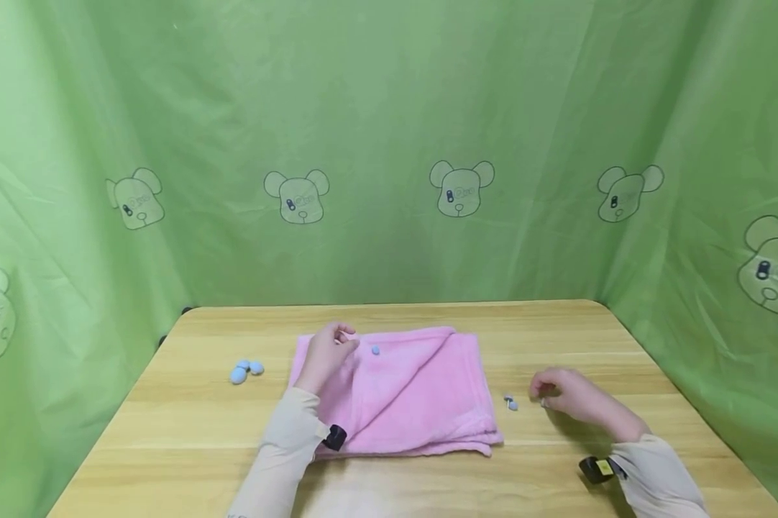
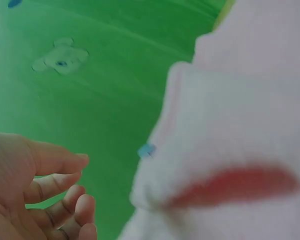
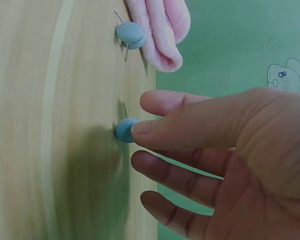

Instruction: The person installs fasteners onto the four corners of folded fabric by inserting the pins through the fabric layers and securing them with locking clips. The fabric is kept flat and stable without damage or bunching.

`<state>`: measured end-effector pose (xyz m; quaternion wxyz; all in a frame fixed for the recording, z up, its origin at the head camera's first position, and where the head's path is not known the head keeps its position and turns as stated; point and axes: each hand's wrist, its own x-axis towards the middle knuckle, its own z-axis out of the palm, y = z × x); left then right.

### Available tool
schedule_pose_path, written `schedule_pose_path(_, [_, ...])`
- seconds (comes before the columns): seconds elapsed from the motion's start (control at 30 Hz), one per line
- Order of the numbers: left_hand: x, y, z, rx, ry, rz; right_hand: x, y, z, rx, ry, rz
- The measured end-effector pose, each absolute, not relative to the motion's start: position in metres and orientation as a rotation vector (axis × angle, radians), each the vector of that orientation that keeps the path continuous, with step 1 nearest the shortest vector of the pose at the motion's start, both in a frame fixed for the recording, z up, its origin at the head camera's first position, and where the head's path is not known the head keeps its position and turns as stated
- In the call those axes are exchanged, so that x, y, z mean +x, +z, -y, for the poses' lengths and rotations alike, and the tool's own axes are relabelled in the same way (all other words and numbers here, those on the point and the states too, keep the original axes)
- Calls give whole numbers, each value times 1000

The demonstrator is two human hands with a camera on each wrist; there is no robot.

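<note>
A folded pink fleece cloth point(image 1: 421, 403) lies on the wooden table point(image 1: 415, 489). On its upper part sits a small blue-headed pin point(image 1: 375, 350). My left hand point(image 1: 327, 352) hovers above the cloth, left of that pin, fingers loosely bent and holding nothing. The left wrist view shows a gap between those fingers and the pin point(image 2: 146, 151). Right of the cloth, my right hand point(image 1: 566, 393) pinches another blue-headed pin point(image 3: 125, 130) at the tabletop. The thumb overlaps its cap; the opposing fingertip is hidden. Beside the cloth lie two more pins point(image 3: 130, 36).
Several pale blue round caps point(image 1: 238, 375) are grouped on the table's left side. A green curtain point(image 1: 389, 252) with printed bear heads surrounds the table's back and sides. A blurred red patch crosses the cloth in the left wrist view; what it is cannot be told.
</note>
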<state>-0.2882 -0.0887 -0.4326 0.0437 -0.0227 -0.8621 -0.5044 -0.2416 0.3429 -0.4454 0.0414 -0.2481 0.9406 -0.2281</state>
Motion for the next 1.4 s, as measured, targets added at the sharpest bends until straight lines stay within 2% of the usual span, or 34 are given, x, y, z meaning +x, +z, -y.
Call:
schedule_pose_path(0.3, [-267,-404,52,-439,-1461,2738,-241,-446,-343,-755,-690,-2879])
schedule_pose_path(0.5, [-249,-416,12,-705,-1443,2865,-243,-450,-343,-786,-710,-2882])
schedule_pose_path(0.73, [-233,-434,-17,-979,-1162,3084,-243,-450,-342,-744,-697,-2853])
schedule_pose_path(1.17, [-218,-447,-31,-970,-1120,3068,-244,-454,-341,-699,-685,-2835])
schedule_pose_path(1.4, [-217,-444,-33,-901,-1253,3023,-244,-453,-339,-716,-678,-2866])
